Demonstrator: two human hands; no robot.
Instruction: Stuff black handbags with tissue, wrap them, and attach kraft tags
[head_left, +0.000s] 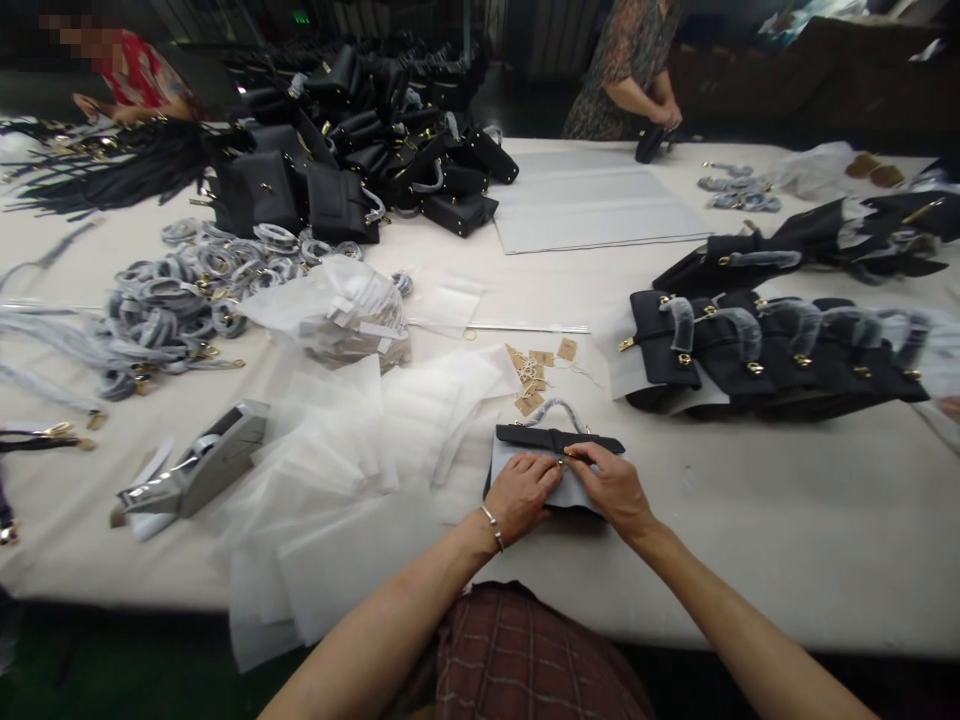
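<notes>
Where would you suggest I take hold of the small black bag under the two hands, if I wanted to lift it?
I'd grip the black bag by the top of its wrapped handle, coming from the far side. The handle arches clear beyond the flap, while the left hand and right hand cover the near front.

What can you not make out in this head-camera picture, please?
In the head view:
Front of the nearest black bag: partly hidden by the left hand and right hand.
Any print on the brown tags: too small to read.
Head of the standing co-worker: cut off by the top edge.
</notes>
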